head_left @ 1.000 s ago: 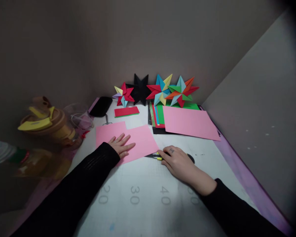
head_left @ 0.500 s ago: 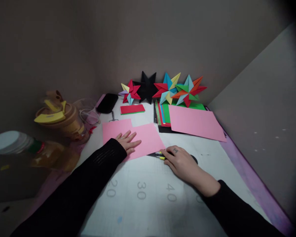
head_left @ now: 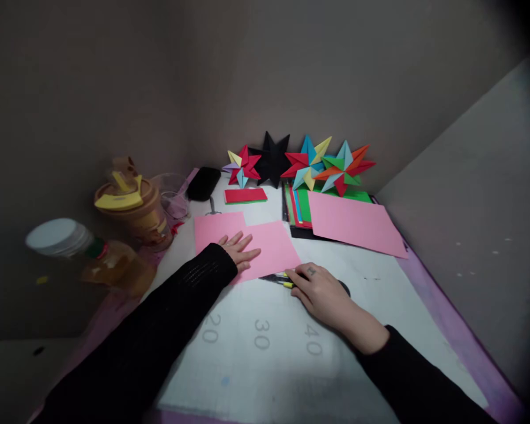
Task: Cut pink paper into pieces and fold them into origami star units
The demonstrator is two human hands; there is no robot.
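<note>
My left hand (head_left: pixel 241 250) lies flat with spread fingers on pink paper (head_left: pixel 274 244). The paper shows as two overlapping rectangles or one stepped shape; I cannot tell which. Just right of it, my right hand (head_left: pixel 320 288) is closed over a pair of scissors (head_left: pixel 271 278) with black and yellow handles. Their dark blades point left, along the paper's near edge, and my fingers cover much of the handles. Another pink sheet (head_left: pixel 357 224) rests at an angle on a stack of coloured paper (head_left: pixel 305 209) at the back right.
Folded paper stars (head_left: pixel 271 159) lean against the back wall. In front are red paper strips (head_left: pixel 246 195), a black phone (head_left: pixel 204 183) and a small grey object (head_left: pixel 212 206). At left stand a lidded brown cup (head_left: pixel 143 221), a clear cup (head_left: pixel 175 197) and a white-capped bottle (head_left: pixel 119 262).
The view has turned slightly left, so the scene sits further right. My right hand and the scissors have slid a little left along the paper's edge. My left hand stays flat on the paper.
</note>
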